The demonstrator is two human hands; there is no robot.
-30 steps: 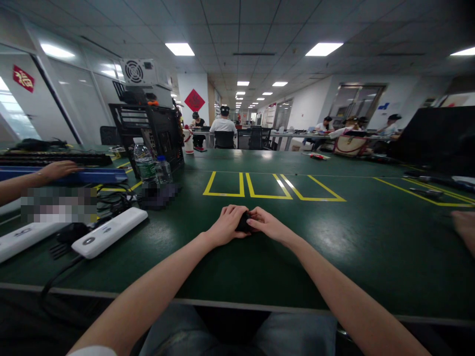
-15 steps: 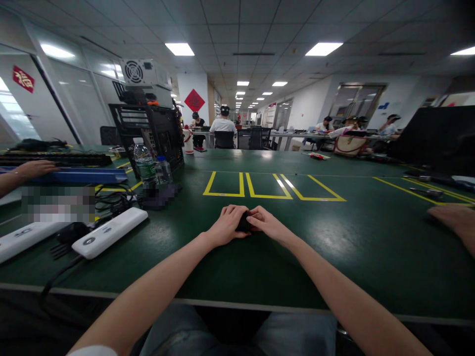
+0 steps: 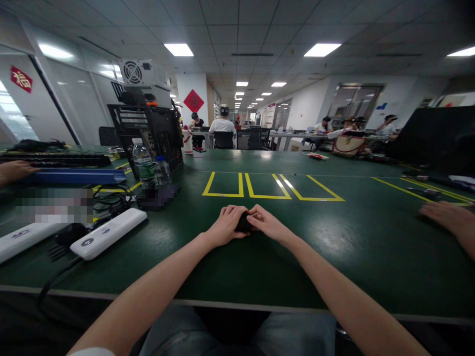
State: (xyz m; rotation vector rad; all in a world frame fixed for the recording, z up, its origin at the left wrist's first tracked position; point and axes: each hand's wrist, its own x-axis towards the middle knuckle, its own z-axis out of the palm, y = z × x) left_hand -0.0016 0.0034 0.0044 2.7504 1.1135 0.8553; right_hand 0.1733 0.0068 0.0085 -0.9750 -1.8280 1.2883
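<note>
A green table fills the foreground, with an open-framed black computer case on its left, yellow tape outlines across its middle and a clear water bottle just beside the case. Front and centre, the left hand is clamped around a small, mostly hidden black object, the right hand gripping its right side with thumb and fingers.

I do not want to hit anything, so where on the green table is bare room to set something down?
Inside the three yellow tape outlines, and between your right hand and the co-worker's hand at far right. Crowded: the left side, with bottles, cables and computer case.
</note>
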